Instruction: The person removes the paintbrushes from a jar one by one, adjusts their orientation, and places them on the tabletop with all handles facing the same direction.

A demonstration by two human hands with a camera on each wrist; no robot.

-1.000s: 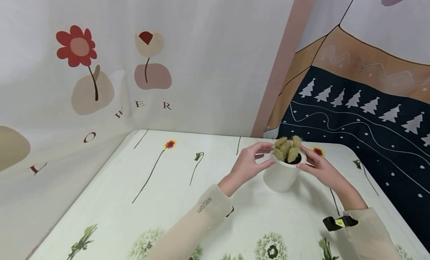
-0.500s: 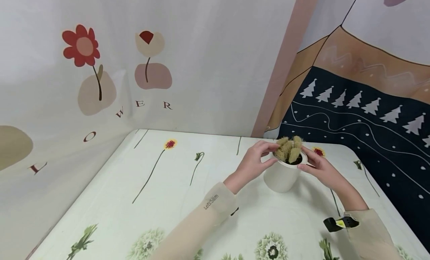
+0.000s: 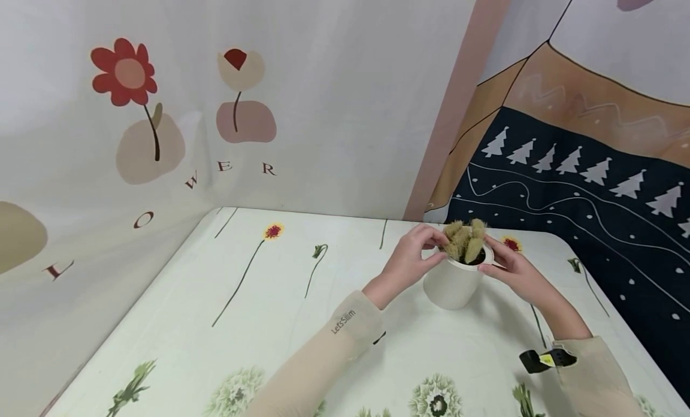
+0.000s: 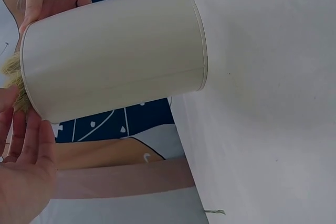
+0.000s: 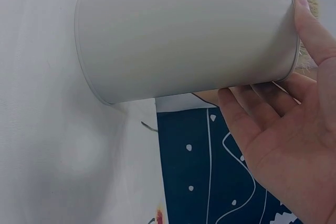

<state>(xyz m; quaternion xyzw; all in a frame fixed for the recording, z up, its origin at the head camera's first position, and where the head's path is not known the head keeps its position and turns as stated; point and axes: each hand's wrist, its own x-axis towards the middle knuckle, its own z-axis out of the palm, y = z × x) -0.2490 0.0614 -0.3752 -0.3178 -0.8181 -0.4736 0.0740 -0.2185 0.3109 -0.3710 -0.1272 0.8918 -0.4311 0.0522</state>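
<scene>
A white cylindrical pot [image 3: 451,288] stands upright on the table in the head view. Several fuzzy yellow-green plant heads [image 3: 465,240] rise from the dark soil [image 3: 477,257] inside it. From the left, my left hand [image 3: 406,258] has curled fingers and thumb at the rim, pinching the nearest part of the fuzzy plant; in the left wrist view, the fingertips meet the plant [image 4: 20,90] just outside the pot's mouth. My right hand [image 3: 514,272] grips the opposite side, its thumb [image 5: 307,22] at the rim and its fingers against the pot wall.
A white tablecloth [image 3: 269,357] printed with flowers covers the table. Behind it hangs a pale flower-print curtain [image 3: 334,105]; a dark blue cloth with white trees [image 3: 566,183] hangs at the right. The table's back edge lies just behind the pot.
My left hand has moved slightly right, bringing its fingertips from beside the rim onto the fuzzy plant. The right hand and the pot have stayed nearly still.
</scene>
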